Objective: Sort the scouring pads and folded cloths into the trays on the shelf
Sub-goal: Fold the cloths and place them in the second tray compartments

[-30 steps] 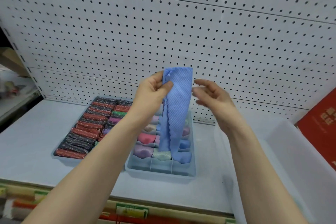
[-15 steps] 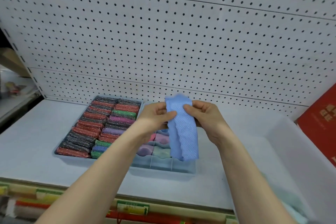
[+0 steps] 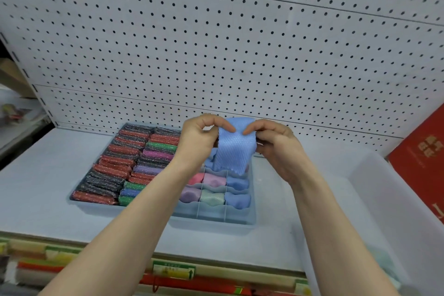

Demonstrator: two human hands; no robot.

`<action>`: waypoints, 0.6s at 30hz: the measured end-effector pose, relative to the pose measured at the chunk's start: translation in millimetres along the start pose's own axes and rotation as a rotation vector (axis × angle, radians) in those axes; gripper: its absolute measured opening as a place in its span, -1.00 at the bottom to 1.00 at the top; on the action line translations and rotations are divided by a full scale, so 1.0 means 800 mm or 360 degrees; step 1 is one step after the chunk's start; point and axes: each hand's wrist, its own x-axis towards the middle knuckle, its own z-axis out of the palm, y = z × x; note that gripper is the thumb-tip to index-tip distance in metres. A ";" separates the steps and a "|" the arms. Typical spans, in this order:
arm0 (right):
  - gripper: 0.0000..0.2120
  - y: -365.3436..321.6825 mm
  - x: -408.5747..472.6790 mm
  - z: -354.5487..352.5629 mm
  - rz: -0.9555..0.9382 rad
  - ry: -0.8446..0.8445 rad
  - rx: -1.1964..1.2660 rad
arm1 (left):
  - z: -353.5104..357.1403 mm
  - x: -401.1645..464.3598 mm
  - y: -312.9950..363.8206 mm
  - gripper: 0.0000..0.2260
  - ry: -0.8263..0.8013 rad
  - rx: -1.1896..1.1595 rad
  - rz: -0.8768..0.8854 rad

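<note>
Between the two thumbs, right above the divided tray [image 3: 213, 220], a blue cloth [image 3: 234, 149] is pinched at its top fold. The left hand [image 3: 199, 142] grips its left edge with thumb and curled fingers, the right hand [image 3: 276, 145] grips the right edge the same way, and the lower scalloped hem hangs free over the tray's back compartments without touching anything I can be sure of.

It looks light and limp, a thin dimpled weave that will sag and unfold if let go from one side, so I would judge the folded top edge the place to hold it, both corners at once, until it is tucked down into a cell.

Below it, folded cloths [image 3: 213, 197] in pink, lilac, mint and blue sit bunched in the front cells. Just beside that tray on the left, a second tray [image 3: 79, 202] is packed with rows of sparkly scouring pads [image 3: 115, 170], red, black, green and purple. Both rest on the pale shelf [image 3: 36, 175] before a white pegboard [image 3: 216, 43].

As for writing, a red box [image 3: 422, 163] at the far right carries gold characters too blurred to read, and the green shelf-edge label [image 3: 174, 270] is illegible as well.
</note>
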 end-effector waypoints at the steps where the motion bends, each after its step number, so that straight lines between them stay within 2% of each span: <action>1: -0.69 0.004 -0.003 0.000 0.0035 -0.0015 0.0048 | -0.003 0.001 -0.001 -0.52 0.0039 0.0035 0.0065; 3: -0.82 0.014 -0.007 0.002 0.0070 -0.0036 -0.0016 | -0.009 0.003 -0.004 -0.50 0.0112 0.0104 0.0177; 5: -0.82 0.021 -0.011 0.007 0.0050 -0.0018 -0.0146 | -0.011 0.005 -0.003 -0.57 0.0141 0.0085 0.0230; 7: -0.85 0.022 -0.009 0.014 -0.0001 0.0109 -0.0110 | -0.009 0.006 0.000 -0.66 0.0115 -0.0070 0.0116; 9: -0.83 0.023 -0.004 0.015 -0.0044 0.0282 -0.0071 | -0.012 0.002 0.000 -0.61 0.0031 -0.0201 -0.0028; 10: -0.80 0.023 -0.001 0.015 -0.0038 0.0337 -0.0051 | -0.017 -0.001 -0.004 -0.52 -0.0033 -0.0109 0.0015; 12: -0.74 0.019 0.003 0.014 0.0052 0.0366 0.0083 | -0.024 -0.009 -0.011 -0.34 -0.0239 0.0341 0.0241; 13: -0.72 0.016 0.005 0.013 0.0128 0.0342 0.0184 | -0.025 -0.014 -0.015 -0.33 -0.0330 0.0544 0.0344; 15: -0.69 0.009 0.006 0.013 0.0262 0.0248 0.0370 | -0.022 -0.017 -0.022 -0.46 -0.0366 0.0649 0.0403; 18: -0.64 0.007 0.004 0.011 0.0369 0.0036 0.0462 | -0.017 -0.020 -0.018 -0.65 -0.0114 0.0389 0.0261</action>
